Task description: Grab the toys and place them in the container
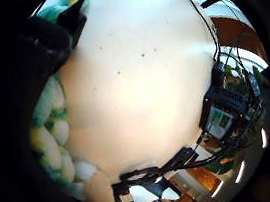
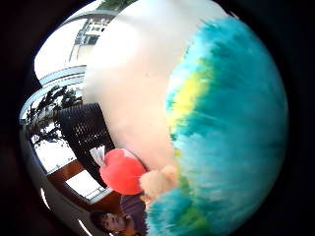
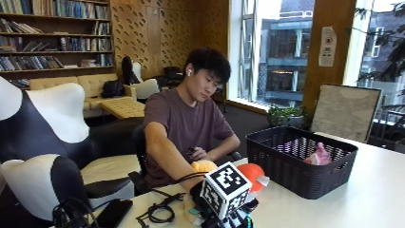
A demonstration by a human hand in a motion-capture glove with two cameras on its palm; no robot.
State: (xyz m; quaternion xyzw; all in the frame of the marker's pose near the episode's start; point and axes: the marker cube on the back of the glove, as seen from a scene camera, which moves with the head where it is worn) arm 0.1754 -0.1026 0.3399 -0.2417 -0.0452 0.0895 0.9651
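Right hand (image 3: 218,209) low on white desk (image 3: 373,190) near its front edge, mostly hidden, grip can't tell, teal-yellow plush toy (image 2: 231,128) close against palm, orientation unclear, red ball toy (image 3: 252,173) beside black basket (image 3: 297,164), pink toy (image 3: 318,155) inside basket

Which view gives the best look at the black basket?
The outside view: the basket shows whole on the table, with a pink toy inside. The thumb side palm view catches only part of its dark woven wall behind a red toy. The little finger side view doesn't show it.
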